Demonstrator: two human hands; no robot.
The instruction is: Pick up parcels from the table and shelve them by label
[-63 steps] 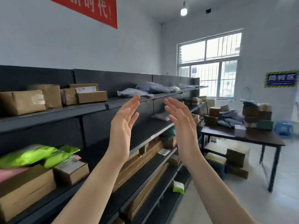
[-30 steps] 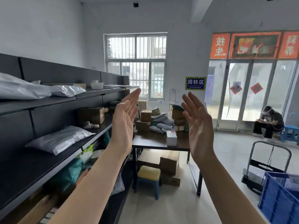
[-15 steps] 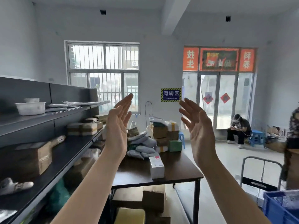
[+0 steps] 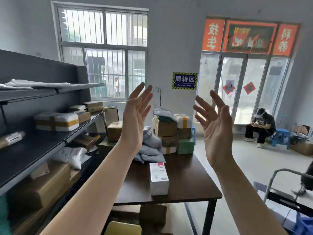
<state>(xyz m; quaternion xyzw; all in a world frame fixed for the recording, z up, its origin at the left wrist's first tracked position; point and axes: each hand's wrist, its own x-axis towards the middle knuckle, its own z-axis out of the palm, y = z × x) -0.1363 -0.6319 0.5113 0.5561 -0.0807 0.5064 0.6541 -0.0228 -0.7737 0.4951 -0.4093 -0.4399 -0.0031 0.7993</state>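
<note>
A dark wooden table stands ahead, close by. On its near part lies a white box with a pink label. Farther back sit grey poly bags, stacked cardboard boxes, a white foam box and a green box. My left hand and my right hand are raised in the air above the table, palms facing each other, fingers spread, holding nothing. Black shelves with parcels run along the left.
A person sits on a blue stool by the glass doors at the right. A hand trolley and a blue crate stand at the lower right. Boxes and a yellow stool sit under the table.
My view has swung from the shelves toward the table, which is now much closer. Both hands stay raised and empty, palms facing each other.
</note>
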